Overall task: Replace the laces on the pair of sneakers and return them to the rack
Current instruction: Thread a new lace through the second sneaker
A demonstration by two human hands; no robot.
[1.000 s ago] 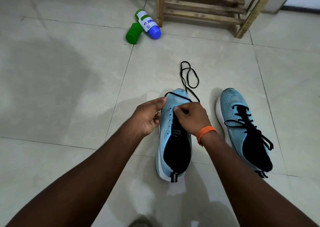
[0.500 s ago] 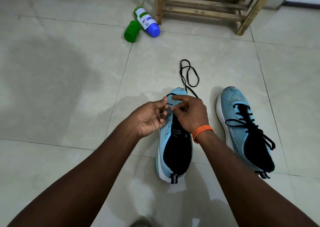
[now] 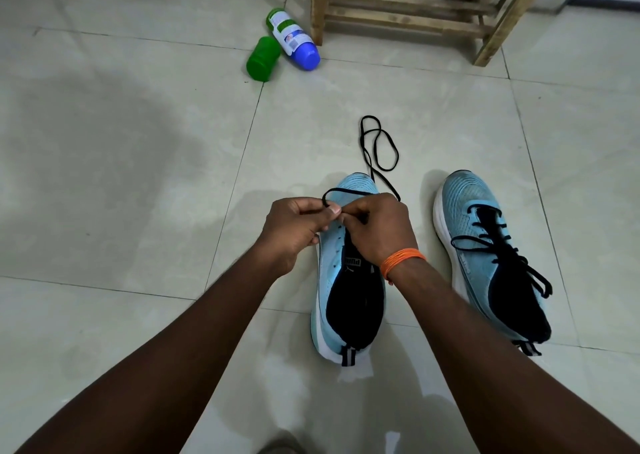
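Fingers (image 3: 333, 210) of left hand (image 3: 294, 227) and right hand (image 3: 379, 234) pinching black lace (image 3: 361, 131), sneaker tongue (image 3: 353, 262) seemingly reading PUMA

Dim, soft shadows, floor glare, wide-angle distortion

A green bottle (image 3: 263, 59) and a blue-capped white bottle (image 3: 290, 38) were laid on their sides, close together, on the tiled floor (image 3: 104, 149) toward its far edge.

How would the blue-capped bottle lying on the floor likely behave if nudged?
Lying on its side and round, the bottle would probably roll. The green container beside it may block that way. It looks plastic, so probably light.
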